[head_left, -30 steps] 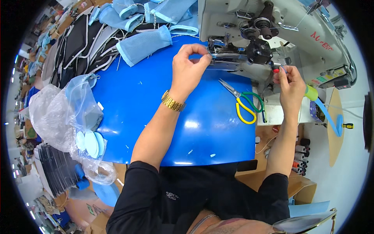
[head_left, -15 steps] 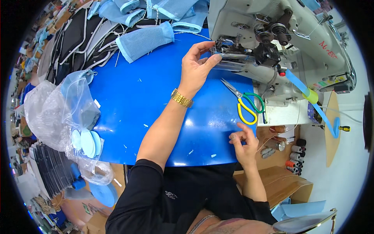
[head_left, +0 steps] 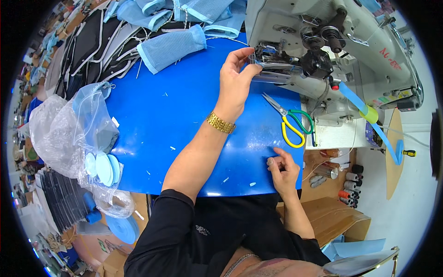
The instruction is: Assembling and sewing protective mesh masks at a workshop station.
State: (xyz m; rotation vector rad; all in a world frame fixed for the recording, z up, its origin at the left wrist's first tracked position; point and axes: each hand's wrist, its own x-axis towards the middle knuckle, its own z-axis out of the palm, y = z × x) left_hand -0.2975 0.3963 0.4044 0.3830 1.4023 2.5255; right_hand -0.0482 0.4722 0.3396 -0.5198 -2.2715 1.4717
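Note:
My left hand, with a gold-coloured watch on the wrist, reaches to the near end of a pale sewing machine. Its thumb and fingers close on a small clear piece beside the machine's metal arm; the fingers partly hide it. My right hand hovers over the right front edge of the blue table, loosely curled, thumb and forefinger apart, nothing visible in it. Scissors with one green and one yellow handle lie between that hand and the machine.
Light-blue mesh sleeves and black pieces with white edging are heaped at the far left. A clear plastic bag and pale-blue discs sit at the left edge. Blue tape runs off the machine's right side; thread spools stand lower right.
My left wrist has shifted right and slightly down, its fingertips staying at the clear piece. My right hand has moved a little left, its fingers drawn closer together.

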